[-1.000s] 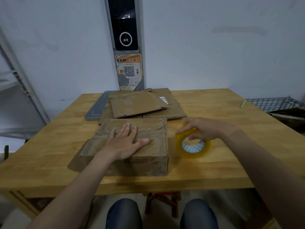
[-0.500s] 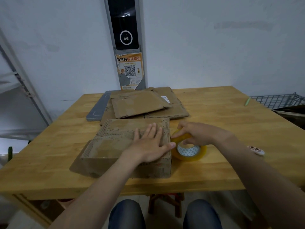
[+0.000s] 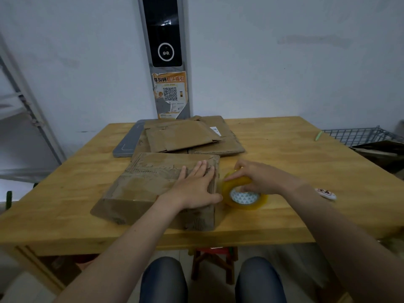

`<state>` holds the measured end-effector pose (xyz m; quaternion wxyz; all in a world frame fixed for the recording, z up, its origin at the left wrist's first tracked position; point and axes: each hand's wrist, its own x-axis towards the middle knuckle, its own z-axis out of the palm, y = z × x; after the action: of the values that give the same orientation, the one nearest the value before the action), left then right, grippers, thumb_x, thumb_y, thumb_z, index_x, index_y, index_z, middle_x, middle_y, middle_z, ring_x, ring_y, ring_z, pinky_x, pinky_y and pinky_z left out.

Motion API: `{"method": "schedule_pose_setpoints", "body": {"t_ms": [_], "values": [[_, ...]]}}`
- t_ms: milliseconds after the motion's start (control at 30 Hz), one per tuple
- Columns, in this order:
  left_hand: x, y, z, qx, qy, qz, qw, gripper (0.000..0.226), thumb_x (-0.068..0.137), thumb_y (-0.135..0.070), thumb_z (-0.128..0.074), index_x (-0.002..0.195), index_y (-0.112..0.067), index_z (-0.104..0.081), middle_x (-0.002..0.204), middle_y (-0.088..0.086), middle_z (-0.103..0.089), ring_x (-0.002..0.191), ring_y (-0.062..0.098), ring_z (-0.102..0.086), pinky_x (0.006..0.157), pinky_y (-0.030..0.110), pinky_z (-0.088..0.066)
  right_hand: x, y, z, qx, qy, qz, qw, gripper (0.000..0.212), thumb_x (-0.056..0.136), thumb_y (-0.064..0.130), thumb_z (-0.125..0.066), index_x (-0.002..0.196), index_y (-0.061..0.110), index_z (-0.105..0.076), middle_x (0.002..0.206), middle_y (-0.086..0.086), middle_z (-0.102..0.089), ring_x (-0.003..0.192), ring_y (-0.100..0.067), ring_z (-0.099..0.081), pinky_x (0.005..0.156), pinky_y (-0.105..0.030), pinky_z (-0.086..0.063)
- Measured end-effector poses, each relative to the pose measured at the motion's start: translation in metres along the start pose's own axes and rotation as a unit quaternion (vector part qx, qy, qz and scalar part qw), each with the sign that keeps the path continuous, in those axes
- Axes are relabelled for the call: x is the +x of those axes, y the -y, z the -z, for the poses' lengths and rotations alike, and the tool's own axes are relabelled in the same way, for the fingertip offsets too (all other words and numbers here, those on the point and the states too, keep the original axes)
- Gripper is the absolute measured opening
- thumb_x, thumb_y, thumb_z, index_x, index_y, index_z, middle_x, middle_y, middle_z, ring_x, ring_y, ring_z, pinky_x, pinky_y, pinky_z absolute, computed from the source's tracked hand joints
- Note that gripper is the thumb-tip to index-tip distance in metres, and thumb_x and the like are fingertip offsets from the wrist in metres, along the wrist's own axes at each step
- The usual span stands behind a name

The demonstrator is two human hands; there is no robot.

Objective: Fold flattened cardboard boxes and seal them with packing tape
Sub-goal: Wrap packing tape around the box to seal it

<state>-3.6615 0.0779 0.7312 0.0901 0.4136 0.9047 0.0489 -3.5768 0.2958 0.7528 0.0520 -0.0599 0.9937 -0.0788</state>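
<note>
A folded brown cardboard box point(image 3: 150, 184) lies on the wooden table point(image 3: 284, 162) in front of me. My left hand point(image 3: 194, 186) presses flat on the box's right end, fingers straight, thumb at the right edge. A yellowish roll of packing tape point(image 3: 244, 196) stands tilted on the table, touching the box's right side. My right hand point(image 3: 260, 179) grips the roll from above. Behind the box lies a stack of flattened cardboard boxes point(image 3: 185, 136).
A grey flat device point(image 3: 126, 143) lies under the stack's left side. A small white oval object point(image 3: 325, 193) sits right of my right forearm. A green pen point(image 3: 318, 135) lies at the far right edge, beside a wire basket point(image 3: 358, 136). A stool point(image 3: 215, 261) stands under the table.
My left hand slid right across the box top to its right end. My right hand brought the tape roll left and down against the box's right side.
</note>
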Motion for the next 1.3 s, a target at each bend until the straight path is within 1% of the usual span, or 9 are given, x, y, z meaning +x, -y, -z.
{"method": "schedule_pose_setpoints", "body": {"t_ms": [133, 233, 533, 667, 833, 1000, 1100, 1200, 1300], "values": [[-0.018, 0.016, 0.006, -0.046, -0.01, 0.024, 0.999, 0.095, 0.087, -0.062, -0.058, 0.162, -0.041, -0.005, 0.17, -0.005, 0.017, 0.155, 0.019, 0.017, 0.123, 0.051, 0.015, -0.02, 0.013, -0.01, 0.062, -0.031, -0.013, 0.998, 0.055, 0.093, 0.035, -0.072, 0.139, 0.054, -0.05, 0.118, 0.011, -0.045, 0.105, -0.011, -0.049, 0.091, -0.03, -0.045], [-0.04, 0.023, 0.01, -0.059, -0.012, 0.047, 0.997, 0.087, 0.086, -0.06, -0.062, 0.157, -0.055, -0.013, 0.161, -0.01, -0.002, 0.152, 0.034, 0.0, 0.125, 0.055, -0.002, -0.029, 0.033, -0.016, 0.044, -0.041, -0.018, 0.998, 0.06, 0.09, 0.036, -0.075, 0.141, 0.052, -0.048, 0.117, 0.01, -0.043, 0.102, -0.012, -0.05, 0.088, -0.032, -0.046], [-0.079, 0.047, 0.0, -0.04, -0.046, 0.074, 0.995, 0.078, 0.094, -0.07, -0.048, 0.16, -0.049, -0.012, 0.167, -0.026, 0.001, 0.157, 0.01, 0.004, 0.115, 0.074, 0.008, -0.027, 0.077, -0.023, -0.021, -0.024, -0.028, 0.999, 0.06, 0.091, 0.048, -0.07, 0.145, 0.052, -0.042, 0.137, 0.007, -0.041, 0.117, -0.02, -0.054, 0.091, -0.04, -0.052], [-0.087, 0.037, -0.005, -0.081, -0.087, 0.202, 0.972, 0.092, 0.079, -0.083, -0.055, 0.157, -0.051, -0.018, 0.171, -0.005, 0.012, 0.155, 0.035, 0.019, 0.108, 0.081, 0.01, -0.008, 0.078, -0.013, -0.028, -0.029, -0.018, 0.999, 0.043, 0.091, 0.066, -0.058, 0.128, 0.046, -0.059, 0.135, 0.006, -0.046, 0.126, -0.019, -0.048, 0.097, -0.043, -0.048], [-0.089, 0.026, -0.005, -0.208, -0.084, 0.341, 0.913, 0.124, 0.069, -0.084, -0.068, 0.163, -0.033, -0.003, 0.16, 0.018, 0.039, 0.142, 0.055, 0.034, 0.111, 0.079, -0.008, 0.03, 0.073, -0.002, 0.012, -0.116, 0.015, 0.993, 0.021, 0.094, 0.061, -0.056, 0.106, 0.045, -0.065, 0.129, 0.006, -0.05, 0.124, -0.022, -0.045, 0.1, -0.046, -0.045], [-0.086, 0.042, -0.009, -0.353, -0.181, 0.371, 0.84, 0.135, 0.071, -0.074, -0.075, 0.162, -0.025, 0.011, 0.16, 0.016, 0.039, 0.151, 0.053, 0.009, 0.121, 0.057, -0.02, 0.086, 0.055, 0.005, 0.094, -0.055, -0.014, 0.994, 0.08, 0.082, 0.078, -0.058, 0.152, 0.043, -0.038, 0.152, 0.005, -0.042, 0.142, -0.026, -0.039, 0.115, -0.045, -0.037], [-0.088, 0.057, -0.013, -0.43, -0.238, 0.384, 0.782, 0.132, 0.077, -0.055, -0.083, 0.162, -0.019, 0.011, 0.166, 0.023, 0.019, 0.151, 0.044, -0.018, 0.117, 0.047, -0.033, 0.099, 0.058, 0.009, 0.135, 0.022, -0.011, 0.991, 0.08, 0.092, 0.051, -0.068, 0.159, 0.025, -0.031, 0.161, 0.003, -0.034, 0.146, -0.021, -0.037, 0.116, -0.033, -0.034], [-0.087, 0.064, -0.017, -0.442, -0.269, 0.364, 0.775, 0.129, 0.071, -0.054, -0.087, 0.161, -0.022, 0.0, 0.161, 0.017, -0.029, 0.137, 0.035, -0.046, 0.108, 0.045, -0.046, 0.096, 0.057, 0.008, 0.152, 0.021, 0.0, 0.988, 0.083, 0.087, 0.05, -0.075, 0.156, 0.031, -0.034, 0.161, 0.004, -0.035, 0.144, -0.02, -0.038, 0.115, -0.036, -0.037], [-0.091, 0.056, -0.015, -0.409, -0.285, 0.347, 0.794, 0.128, 0.078, -0.046, -0.083, 0.162, -0.024, 0.011, 0.159, 0.013, -0.031, 0.135, 0.033, -0.047, 0.101, 0.039, -0.046, 0.079, 0.06, 0.005, 0.164, -0.01, 0.019, 0.986, 0.09, 0.083, 0.045, -0.081, 0.158, 0.036, -0.031, 0.161, 0.006, -0.035, 0.146, -0.019, -0.036, 0.114, -0.033, -0.036]]}}
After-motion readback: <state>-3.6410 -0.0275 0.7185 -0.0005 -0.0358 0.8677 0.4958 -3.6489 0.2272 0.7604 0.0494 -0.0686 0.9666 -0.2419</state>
